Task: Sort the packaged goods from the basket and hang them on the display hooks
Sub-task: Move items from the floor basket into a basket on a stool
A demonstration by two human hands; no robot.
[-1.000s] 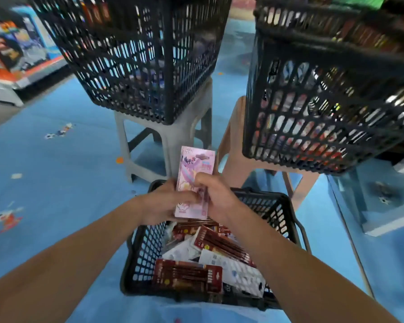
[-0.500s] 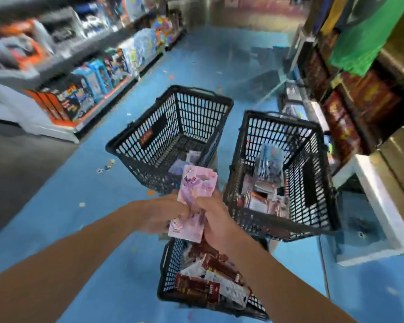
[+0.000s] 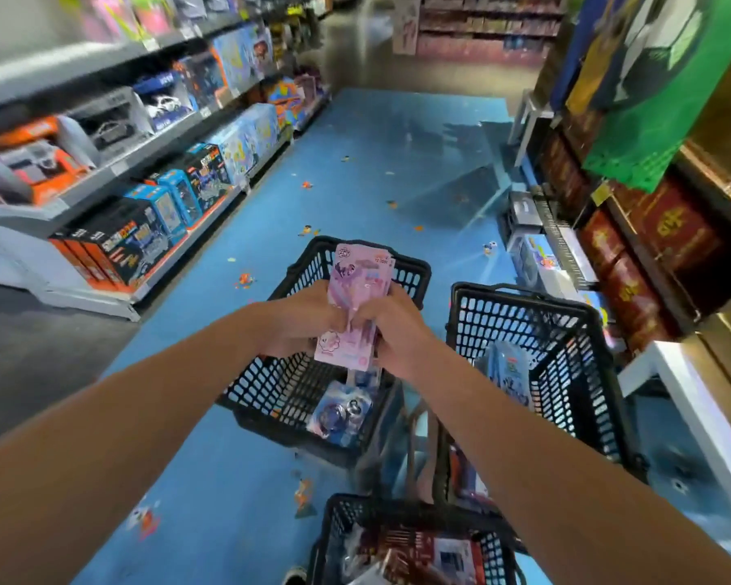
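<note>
My left hand (image 3: 302, 318) and my right hand (image 3: 391, 327) both grip a stack of pink packaged goods (image 3: 355, 301), held upright in front of me above a black basket (image 3: 288, 285) on the left. That basket holds a blue blister pack (image 3: 340, 413). A second black basket (image 3: 566, 339) stands to the right with blue and white packs inside. A third black basket (image 3: 338, 525) sits on the floor at the bottom of the view, filled with several red and white packages (image 3: 423, 551).
Shelves with boxed toys (image 3: 153, 213) run along the left of the blue aisle floor (image 3: 389, 171). Red boxes (image 3: 634, 263) and a green poster (image 3: 659, 99) fill the rack on the right, with a white ledge (image 3: 693, 407) below. Small scraps litter the floor.
The view has risen from below the baskets to above them, so the aisle and shelves now show. Both hands kept hold of the pink stack and lifted it higher.
</note>
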